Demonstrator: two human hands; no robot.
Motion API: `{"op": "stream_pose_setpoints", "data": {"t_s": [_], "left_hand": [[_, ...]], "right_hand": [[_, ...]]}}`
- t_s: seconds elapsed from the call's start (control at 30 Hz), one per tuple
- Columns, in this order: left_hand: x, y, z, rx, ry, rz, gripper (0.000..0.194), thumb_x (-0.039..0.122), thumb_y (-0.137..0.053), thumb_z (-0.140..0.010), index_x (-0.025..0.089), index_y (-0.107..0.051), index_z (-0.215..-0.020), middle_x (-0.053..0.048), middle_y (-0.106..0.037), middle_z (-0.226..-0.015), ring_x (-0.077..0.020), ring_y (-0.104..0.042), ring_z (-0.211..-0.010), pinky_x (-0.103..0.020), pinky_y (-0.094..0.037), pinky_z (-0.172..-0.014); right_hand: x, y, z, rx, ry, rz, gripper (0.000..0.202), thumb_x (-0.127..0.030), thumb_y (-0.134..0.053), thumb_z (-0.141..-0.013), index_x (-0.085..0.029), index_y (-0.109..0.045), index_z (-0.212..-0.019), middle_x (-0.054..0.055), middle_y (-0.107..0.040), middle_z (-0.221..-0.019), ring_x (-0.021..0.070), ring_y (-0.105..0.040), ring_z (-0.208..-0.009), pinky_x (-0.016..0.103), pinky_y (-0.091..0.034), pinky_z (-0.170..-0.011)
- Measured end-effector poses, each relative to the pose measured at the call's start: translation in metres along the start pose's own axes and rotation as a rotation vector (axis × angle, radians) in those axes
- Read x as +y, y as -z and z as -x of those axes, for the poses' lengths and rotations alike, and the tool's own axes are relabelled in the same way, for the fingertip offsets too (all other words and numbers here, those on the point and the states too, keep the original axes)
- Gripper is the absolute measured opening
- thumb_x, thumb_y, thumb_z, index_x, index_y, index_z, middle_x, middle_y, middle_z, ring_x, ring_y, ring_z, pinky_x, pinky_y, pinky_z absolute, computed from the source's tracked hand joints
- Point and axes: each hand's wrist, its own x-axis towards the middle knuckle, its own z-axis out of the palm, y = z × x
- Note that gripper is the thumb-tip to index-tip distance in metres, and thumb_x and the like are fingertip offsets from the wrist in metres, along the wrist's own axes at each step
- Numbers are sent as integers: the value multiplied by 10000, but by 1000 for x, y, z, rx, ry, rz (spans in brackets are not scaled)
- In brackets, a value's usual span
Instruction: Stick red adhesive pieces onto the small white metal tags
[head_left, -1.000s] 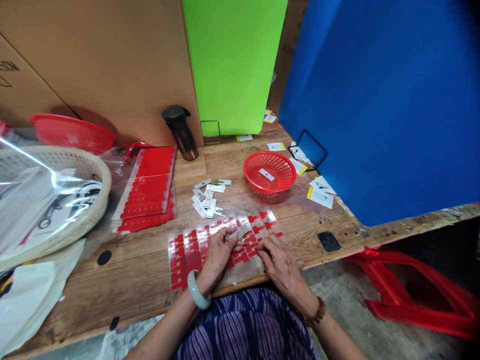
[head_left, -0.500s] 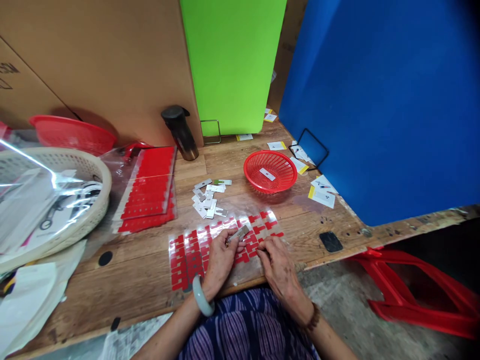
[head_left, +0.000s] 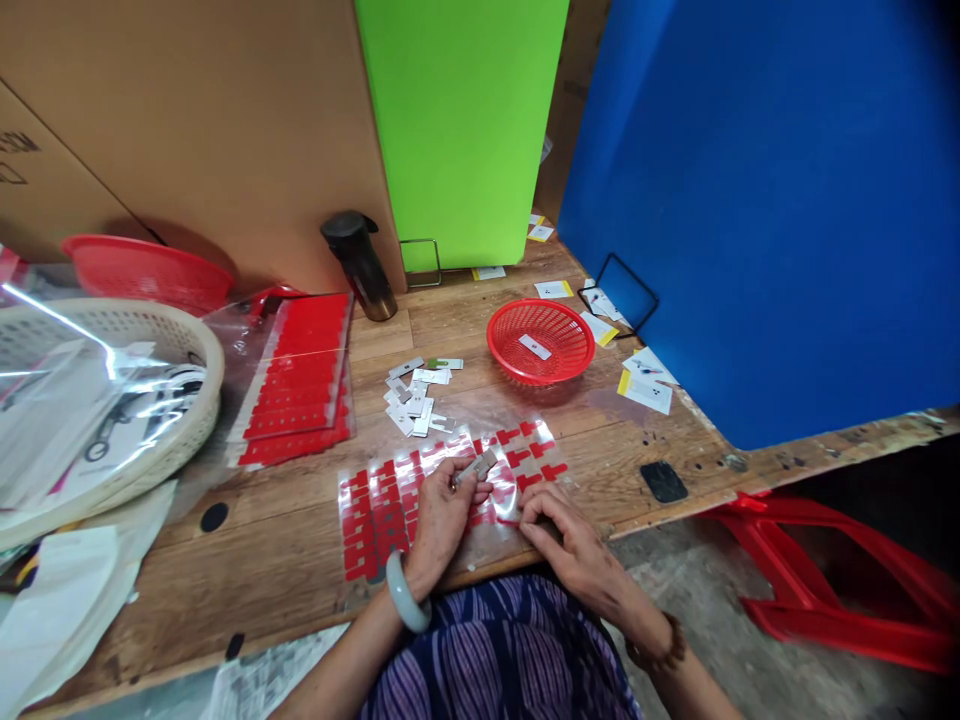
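Observation:
A clear sheet with rows of red stickers lies at the table's front edge. Over its middle, my left hand grips a small metal plate between thumb and fingers. My right hand is at the sheet's right part, thumb and fingertips pinched together near a red sticker; what they hold is too small to make out. Beyond the sheet sits a loose pile of metal plates. One more plate lies in the red basket.
Stacked red sheets, a dark bottle and a cream basket are on the left. Green and blue panels stand behind. Cards and a black pad lie right. A red stool is below.
My right hand has shifted slightly right and nearer my body, its fingers more curled. The sheet's glare has changed around the right rows. My left hand keeps the plate in nearly the same place.

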Motion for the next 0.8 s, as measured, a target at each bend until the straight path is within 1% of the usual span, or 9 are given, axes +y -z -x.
{"op": "stream_pose_setpoints", "data": {"t_s": [0.1,0.2,0.3,0.43,0.53,0.6,0.7,0.8], "left_hand": [[3,5,-2,-50,82,80,195,163,-682,-746,125,-603,-920,-39,-711,-738,-144,-696,-658,-232,-551,-667],[11,10,1,-130,219,190,261,105,-718,-703,111,-601,-937,-62,-718,-772,-138,-699,-656,-211,-559,-667],[19,14,9,-205,318,243,321,54,-711,-693,96,-591,-988,-88,-724,-795,-150,-708,-670,-216,-569,-677],[24,20,19,-254,354,266,324,39,-684,-712,81,-582,-1017,-104,-727,-759,-168,-713,-674,-216,-570,-662],[26,23,23,-254,363,270,336,25,-665,-717,69,-582,-1039,-99,-725,-724,-165,-710,-653,-208,-566,-640],[27,23,26,-252,373,276,342,17,-661,-714,72,-586,-1043,-97,-727,-728,-159,-708,-638,-205,-564,-634],[30,22,28,-279,377,284,318,18,-662,-709,72,-608,-1017,-101,-731,-764,-153,-707,-634,-199,-562,-635],[32,21,29,-291,379,285,305,21,-667,-703,71,-618,-1000,-98,-729,-753,-150,-705,-625,-197,-560,-633]], "right_hand": [[-3,3,0,18,-72,-99,32,-232,-527,-848,-212,-506,-834,20,-569,-878,175,-538,-865,302,-420,-806],[-6,1,-3,136,-178,-132,88,-278,-588,-812,-213,-529,-814,4,-580,-824,171,-545,-809,288,-420,-756],[-12,-3,-11,221,-205,-162,108,-296,-602,-805,-215,-541,-768,-8,-583,-768,163,-547,-752,283,-420,-722],[-22,-7,-25,213,-159,-172,75,-247,-589,-801,-211,-545,-751,-13,-586,-747,153,-551,-727,276,-420,-700],[-26,-8,-32,189,-145,-165,58,-213,-585,-787,-205,-543,-748,-16,-577,-731,145,-542,-701,274,-417,-687],[-27,-9,-34,172,-148,-170,48,-203,-577,-781,-204,-541,-750,-16,-570,-721,144,-535,-690,272,-416,-674],[-27,-12,-35,157,-134,-180,45,-191,-559,-782,-205,-532,-749,-21,-554,-707,137,-525,-677,260,-411,-648],[-27,-13,-34,148,-112,-183,48,-172,-546,-783,-204,-523,-755,-26,-548,-709,129,-525,-673,252,-411,-642]]}}
